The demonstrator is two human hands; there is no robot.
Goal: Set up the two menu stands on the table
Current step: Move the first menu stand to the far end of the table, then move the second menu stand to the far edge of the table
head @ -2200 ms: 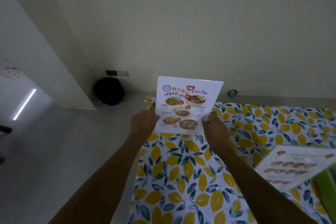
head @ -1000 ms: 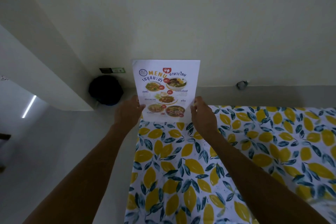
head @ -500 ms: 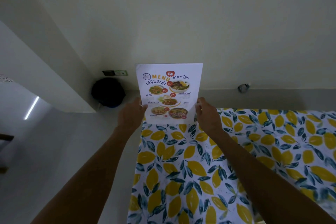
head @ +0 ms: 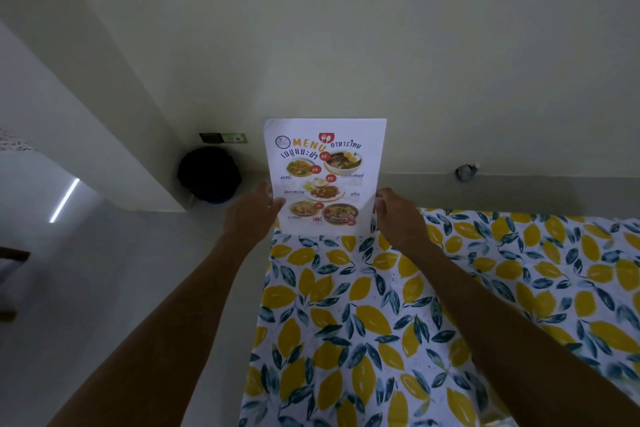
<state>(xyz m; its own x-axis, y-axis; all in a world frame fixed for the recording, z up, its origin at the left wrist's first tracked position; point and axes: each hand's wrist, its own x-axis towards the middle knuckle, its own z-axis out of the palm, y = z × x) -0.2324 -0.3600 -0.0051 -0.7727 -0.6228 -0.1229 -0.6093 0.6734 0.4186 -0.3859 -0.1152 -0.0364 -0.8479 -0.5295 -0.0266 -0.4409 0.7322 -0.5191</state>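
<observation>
Two hands hold one menu (head: 325,173) upright at the far left corner of the table (head: 450,288), its bottom edge resting on or just above the lemon-print cloth; which of the two cannot be told. Farthest left, on the floor by the wall, sits a dark round bin (head: 209,173) under a wall socket (head: 223,138), well apart from the table and no part of the job. Next comes the left hand (head: 251,215), pinching the menu's left edge low down, thumb on the printed face and the other fingers hidden behind. The menu stands between the hands, printed side toward the wearer, nearly vertical and roughly square to the table's edge. The right hand (head: 398,215) mirrors the left, clamped on the right edge at the same height.

Holding it low and on both sides probably keeps the sheet from tipping while its foot is settled on the cloth, and lets the person square it up. Placing it at a corner likely leaves the rest of the table for the other stand. That second stand is not in view. No base or frame can be made out under the menu, so whether it will stand alone once released is unclear. By my reading, the first placement is nearly done and the second is yet to come.
</observation>
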